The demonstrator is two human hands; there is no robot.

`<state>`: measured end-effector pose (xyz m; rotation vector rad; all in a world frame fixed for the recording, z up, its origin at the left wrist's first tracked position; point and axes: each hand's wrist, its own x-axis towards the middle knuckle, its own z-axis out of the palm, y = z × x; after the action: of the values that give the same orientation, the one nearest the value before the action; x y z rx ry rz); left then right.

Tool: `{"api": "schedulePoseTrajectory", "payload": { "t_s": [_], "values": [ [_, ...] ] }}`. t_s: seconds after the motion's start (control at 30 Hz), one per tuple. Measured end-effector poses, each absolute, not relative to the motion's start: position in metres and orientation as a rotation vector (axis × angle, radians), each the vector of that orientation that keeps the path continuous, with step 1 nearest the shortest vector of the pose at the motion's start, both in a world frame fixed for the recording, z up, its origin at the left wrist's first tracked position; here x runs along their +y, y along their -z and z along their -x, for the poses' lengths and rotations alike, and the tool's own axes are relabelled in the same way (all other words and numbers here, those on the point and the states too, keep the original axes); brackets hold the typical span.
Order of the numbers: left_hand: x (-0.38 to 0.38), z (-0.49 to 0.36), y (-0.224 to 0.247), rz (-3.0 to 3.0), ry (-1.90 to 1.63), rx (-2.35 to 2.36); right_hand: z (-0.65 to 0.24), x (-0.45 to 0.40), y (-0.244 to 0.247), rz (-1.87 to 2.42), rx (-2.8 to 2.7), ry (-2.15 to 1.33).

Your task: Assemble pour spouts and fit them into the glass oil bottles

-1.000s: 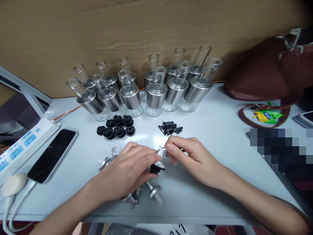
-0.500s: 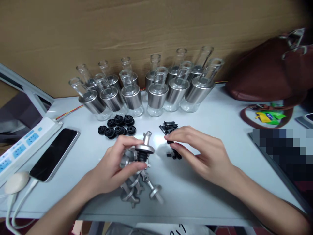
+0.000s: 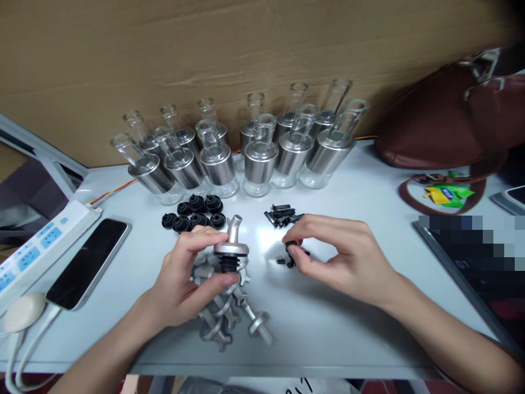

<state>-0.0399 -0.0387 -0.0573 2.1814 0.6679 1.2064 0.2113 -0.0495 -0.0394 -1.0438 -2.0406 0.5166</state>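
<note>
My left hand [image 3: 184,279] grips a metal bottle pourer [image 3: 232,247] between thumb and fingers. Its spout points up and a ribbed black rubber stopper sits under the metal disc. To the right, my right hand [image 3: 340,254] pinches a small black part [image 3: 290,244] between thumb and index finger; its exact shape is partly hidden. Below the left hand lies a heap of bare metal pourer spouts [image 3: 258,323]. Black rubber stoppers [image 3: 197,204] are grouped behind it. Thin black pieces [image 3: 283,212] lie just beyond my right fingertips, with more tiny black parts [image 3: 281,261] beneath them.
Two rows of glass bottles with steel sleeves [image 3: 261,164] stand at the back against cardboard [image 3: 246,44]. On the left are a phone [image 3: 88,262] and a power strip [image 3: 36,246]. A brown bag [image 3: 435,120], a green-yellow wrapper [image 3: 447,194] and a dark device [image 3: 467,273] are on the right.
My right thumb and index finger have closed on a small black part near the tiny parts. My left hand has shifted slightly left with the pourer still in it.
</note>
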Motion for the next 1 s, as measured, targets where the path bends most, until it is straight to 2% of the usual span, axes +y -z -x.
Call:
{"api": "schedulePoseTrajectory", "payload": {
  "t_s": [0.3,0.63,1.0],
  "values": [
    [-0.038,0.038,0.057,-2.130,-1.253,0.584,-0.214,-0.047,0.041,1.173,-1.963,-0.615],
    [-0.038,0.038,0.058,-2.198,-1.235,0.602,-0.224,-0.040,0.048,1.186,-2.352,-0.610],
    [-0.037,0.037,0.058,-2.243,-1.225,0.579,-0.214,-0.041,0.063,1.127,-2.519,-0.646]
  ]
}}
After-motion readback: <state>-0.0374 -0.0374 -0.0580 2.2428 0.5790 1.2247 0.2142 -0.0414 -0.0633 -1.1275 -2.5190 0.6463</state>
